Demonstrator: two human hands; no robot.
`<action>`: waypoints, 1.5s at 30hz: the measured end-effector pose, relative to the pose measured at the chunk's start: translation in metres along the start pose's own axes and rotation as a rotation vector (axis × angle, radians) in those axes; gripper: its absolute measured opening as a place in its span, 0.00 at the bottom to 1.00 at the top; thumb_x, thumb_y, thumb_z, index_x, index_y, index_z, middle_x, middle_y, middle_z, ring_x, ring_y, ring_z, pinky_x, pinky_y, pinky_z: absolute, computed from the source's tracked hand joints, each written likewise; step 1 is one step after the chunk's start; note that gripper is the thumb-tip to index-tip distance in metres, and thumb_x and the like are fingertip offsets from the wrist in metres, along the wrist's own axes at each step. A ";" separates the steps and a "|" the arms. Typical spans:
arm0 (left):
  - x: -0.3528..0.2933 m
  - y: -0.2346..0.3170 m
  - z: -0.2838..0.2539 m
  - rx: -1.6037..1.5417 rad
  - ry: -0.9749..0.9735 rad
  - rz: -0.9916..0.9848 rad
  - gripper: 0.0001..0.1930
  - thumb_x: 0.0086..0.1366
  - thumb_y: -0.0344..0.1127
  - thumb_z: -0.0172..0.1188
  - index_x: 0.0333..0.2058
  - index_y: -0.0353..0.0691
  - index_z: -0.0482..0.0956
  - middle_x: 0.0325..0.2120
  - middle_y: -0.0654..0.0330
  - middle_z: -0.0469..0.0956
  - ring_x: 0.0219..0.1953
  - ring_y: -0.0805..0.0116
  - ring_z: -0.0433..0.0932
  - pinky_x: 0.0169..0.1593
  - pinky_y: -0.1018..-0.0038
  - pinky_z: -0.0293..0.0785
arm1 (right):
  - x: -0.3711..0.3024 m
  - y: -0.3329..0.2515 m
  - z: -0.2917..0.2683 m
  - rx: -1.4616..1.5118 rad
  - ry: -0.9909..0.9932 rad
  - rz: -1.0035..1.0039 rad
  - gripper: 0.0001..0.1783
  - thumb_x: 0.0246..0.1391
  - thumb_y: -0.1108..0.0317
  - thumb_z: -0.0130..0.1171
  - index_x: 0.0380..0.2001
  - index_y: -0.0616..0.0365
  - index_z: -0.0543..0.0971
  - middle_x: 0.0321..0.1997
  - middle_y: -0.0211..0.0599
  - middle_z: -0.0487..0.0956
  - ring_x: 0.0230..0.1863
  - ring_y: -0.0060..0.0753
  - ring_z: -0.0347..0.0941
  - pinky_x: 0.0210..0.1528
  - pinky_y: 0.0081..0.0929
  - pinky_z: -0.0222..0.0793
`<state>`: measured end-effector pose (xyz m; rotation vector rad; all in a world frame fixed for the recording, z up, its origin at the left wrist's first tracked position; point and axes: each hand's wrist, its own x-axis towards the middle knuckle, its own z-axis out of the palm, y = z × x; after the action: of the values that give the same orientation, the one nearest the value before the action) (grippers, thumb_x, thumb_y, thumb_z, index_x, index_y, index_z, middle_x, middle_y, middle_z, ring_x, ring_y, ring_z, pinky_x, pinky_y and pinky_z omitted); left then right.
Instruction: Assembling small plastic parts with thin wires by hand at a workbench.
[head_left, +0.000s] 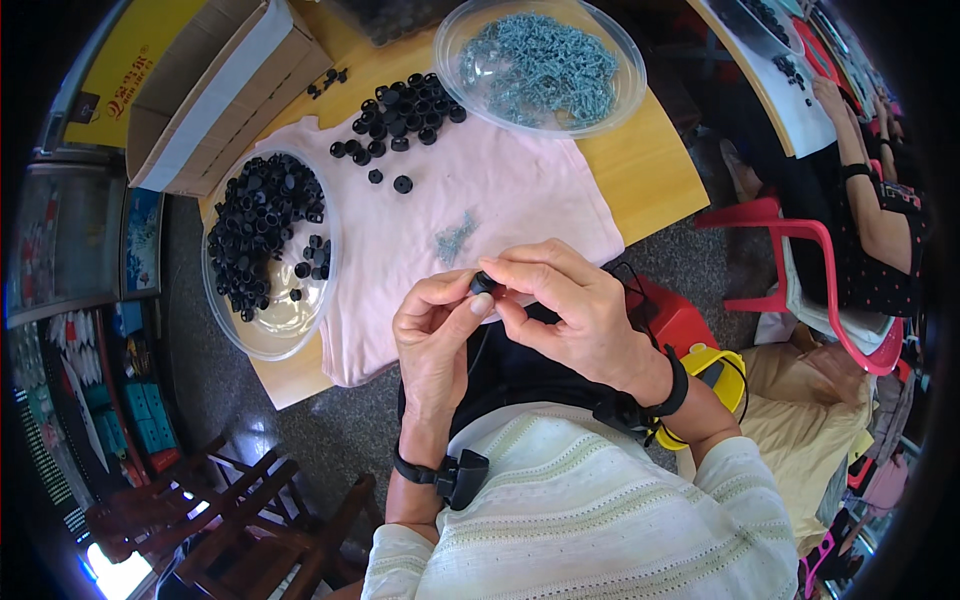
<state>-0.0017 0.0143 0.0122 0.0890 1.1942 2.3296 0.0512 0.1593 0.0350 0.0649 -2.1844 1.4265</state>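
Just past the near edge of the table, my two hands meet around one small round black plastic cap [482, 284]. My left hand [432, 335] pinches it between thumb and fingertips. The fingers of my right hand [565, 305] are closed against its other side and partly cover it; anything smaller between them is hidden. Beyond my fingers, a small pile of grey-blue screw-like pieces [456, 238] lies on a pink cloth [400, 260]. Farther off on the cloth sits a loose group of similar black caps [400, 118].
A clear round tub [290, 335] with many black parts stands at the left. Another clear tub [640, 85], holding grey-blue pieces, is at the far side. A cardboard box [215, 110] is at the far left. To the right are a red chair [765, 215] and a seated person [870, 220].
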 end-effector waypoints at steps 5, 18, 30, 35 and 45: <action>0.000 -0.002 0.001 0.018 0.037 -0.042 0.10 0.57 0.17 0.61 0.36 0.37 0.79 0.38 0.56 0.79 0.41 0.70 0.79 0.48 0.72 0.77 | -0.001 0.010 0.000 -0.117 0.013 -0.082 0.21 0.38 0.83 0.64 0.41 0.64 0.78 0.37 0.39 0.77 0.35 0.35 0.75 0.34 0.26 0.74; 0.010 -0.004 0.012 0.034 0.104 -0.021 0.07 0.57 0.19 0.62 0.34 0.35 0.77 0.36 0.58 0.79 0.38 0.72 0.79 0.46 0.74 0.75 | 0.007 0.016 -0.003 -0.290 0.059 -0.243 0.20 0.39 0.83 0.64 0.41 0.64 0.78 0.39 0.41 0.77 0.36 0.38 0.75 0.36 0.26 0.74; 0.218 0.133 0.074 0.794 -0.017 0.672 0.15 0.55 0.35 0.66 0.38 0.33 0.77 0.29 0.58 0.80 0.30 0.73 0.76 0.37 0.79 0.71 | 0.018 0.057 -0.022 0.104 0.087 0.263 0.21 0.50 0.76 0.62 0.50 0.63 0.74 0.41 0.39 0.78 0.34 0.27 0.76 0.35 0.20 0.74; 0.226 0.139 0.071 1.183 0.118 0.741 0.13 0.57 0.35 0.64 0.38 0.33 0.80 0.30 0.62 0.81 0.31 0.77 0.76 0.35 0.80 0.70 | 0.020 0.059 -0.022 0.104 0.138 0.313 0.17 0.50 0.79 0.59 0.46 0.63 0.77 0.34 0.39 0.78 0.34 0.27 0.77 0.35 0.20 0.73; 0.095 0.061 0.014 1.664 0.096 0.481 0.10 0.54 0.19 0.56 0.38 0.30 0.77 0.36 0.46 0.76 0.36 0.49 0.77 0.40 0.64 0.72 | 0.018 0.057 -0.022 0.079 0.106 0.297 0.18 0.50 0.81 0.57 0.46 0.63 0.76 0.36 0.39 0.78 0.35 0.28 0.77 0.37 0.21 0.74</action>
<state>-0.1057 0.0402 0.0519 0.8711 2.9921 0.9446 0.0265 0.2076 0.0023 -0.3130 -2.1147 1.6351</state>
